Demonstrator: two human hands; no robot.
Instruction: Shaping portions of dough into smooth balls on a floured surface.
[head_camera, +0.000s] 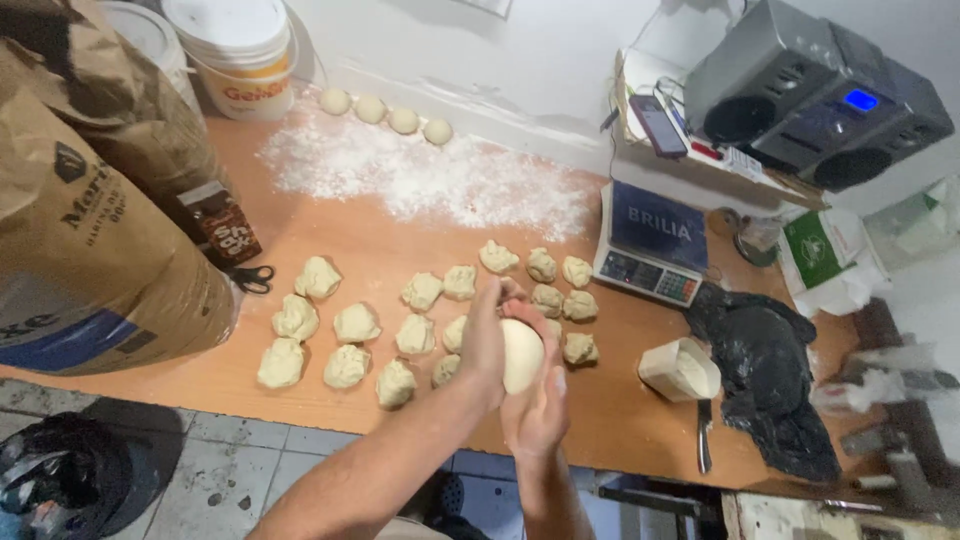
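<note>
My left hand (486, 345) and my right hand (538, 408) are cupped together around one smooth round ball of dough (521, 354), held just above the wooden table (300, 225). The left hand wraps it from the top and left, the right hand from below. Several rough cut lumps of dough (356, 323) lie in rows on the table under and left of my hands. More lumps (547, 298) lie just behind the hands. Several finished smooth dough balls (386, 114) sit in a line at the far edge, beside a patch of scattered flour (440, 178).
A large brown paper flour sack (90, 230) lies at the left, scissors (252, 277) beside it. White buckets (240, 50) stand at the back left. A kitchen scale (652, 245), a radio (815, 90), a phone (657, 125), a black plastic bag (765, 375), a knife (704, 435) and a small white tub (680, 370) are at the right.
</note>
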